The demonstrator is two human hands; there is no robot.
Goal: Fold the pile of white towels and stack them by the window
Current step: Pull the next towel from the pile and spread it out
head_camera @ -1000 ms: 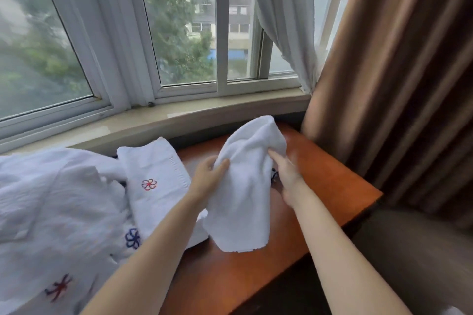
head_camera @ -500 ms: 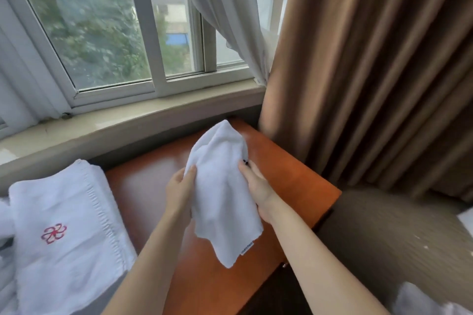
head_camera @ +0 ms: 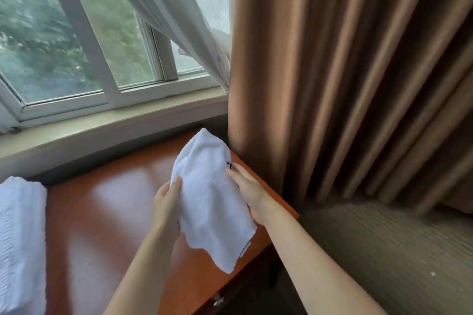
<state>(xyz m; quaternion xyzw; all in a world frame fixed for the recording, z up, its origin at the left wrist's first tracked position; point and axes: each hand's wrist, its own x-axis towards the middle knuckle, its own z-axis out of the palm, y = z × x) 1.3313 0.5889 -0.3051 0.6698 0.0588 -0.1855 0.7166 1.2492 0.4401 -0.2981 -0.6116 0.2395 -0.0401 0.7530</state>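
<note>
A small white towel [head_camera: 210, 197] hangs crumpled in the air above the right end of the wooden table [head_camera: 107, 212]. My left hand [head_camera: 166, 202] pinches its left edge with the thumb on the front. My right hand [head_camera: 249, 190] grips its right edge, fingers behind the cloth. The towel's lower corner with a small label dangles toward the table's front edge. A folded white towel [head_camera: 20, 243] lies flat at the table's far left, partly cut off by the frame.
The window sill [head_camera: 107, 125] runs behind the table, below the window [head_camera: 76, 33]. A sheer white curtain [head_camera: 179, 20] and a heavy brown curtain [head_camera: 345, 71] hang at the right. Carpeted floor [head_camera: 384, 250] lies right of the table.
The view has swung to the right, so the towel pile has left the frame. Both hands keep hold of the small towel, which has shifted toward the table's right end.
</note>
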